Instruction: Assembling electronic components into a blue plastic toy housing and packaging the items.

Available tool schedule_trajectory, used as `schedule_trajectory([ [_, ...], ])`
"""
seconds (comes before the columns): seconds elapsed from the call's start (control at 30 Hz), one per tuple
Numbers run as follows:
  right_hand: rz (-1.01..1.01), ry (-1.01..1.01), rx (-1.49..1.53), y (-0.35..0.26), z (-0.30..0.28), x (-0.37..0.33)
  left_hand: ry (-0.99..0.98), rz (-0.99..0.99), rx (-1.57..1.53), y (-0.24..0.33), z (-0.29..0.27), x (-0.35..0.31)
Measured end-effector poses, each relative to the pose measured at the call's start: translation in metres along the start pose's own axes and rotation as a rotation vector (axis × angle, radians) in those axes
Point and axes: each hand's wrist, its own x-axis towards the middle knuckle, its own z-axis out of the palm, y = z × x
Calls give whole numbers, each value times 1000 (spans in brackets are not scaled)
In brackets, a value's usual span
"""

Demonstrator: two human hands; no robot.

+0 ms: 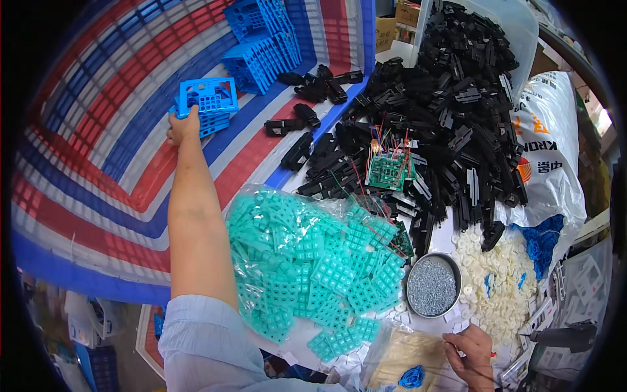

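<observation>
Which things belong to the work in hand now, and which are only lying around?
Likely in the work:
- blue plastic frames, in the left hand
- striped bin, with more such frames

Apparently lying around, in neither hand:
- teal pads
- black plastic parts
- green circuit board
- metal bowl of small metal pieces
- white sack

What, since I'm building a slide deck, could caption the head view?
Left hand on blue plastic frames over a striped lining, right hand beside a clear bag, teal pads between.

Black parts (457, 130) heaped right of left hand (184, 127); white sack (555, 140), 1 round metal tin (458, 282) beyond right hand (471, 356).
</observation>
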Motion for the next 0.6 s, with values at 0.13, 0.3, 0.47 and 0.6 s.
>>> schedule_trajectory([
  [0.13, 19, 10, 62, -7, 2, 2, -85, -82, -88, -32, 6, 50],
  [0.3, 4, 15, -4, -8, -5, -4, -151, -361, -279, -51, 21, 31],
  [0.47, 46, 19, -21, -15, -10, -12, -219, -516, -445, -65, 7, 24],
  [0.6, 21, 36, -8, -19, -14, -14, -356, -452, -476, -49, -46, -8],
])
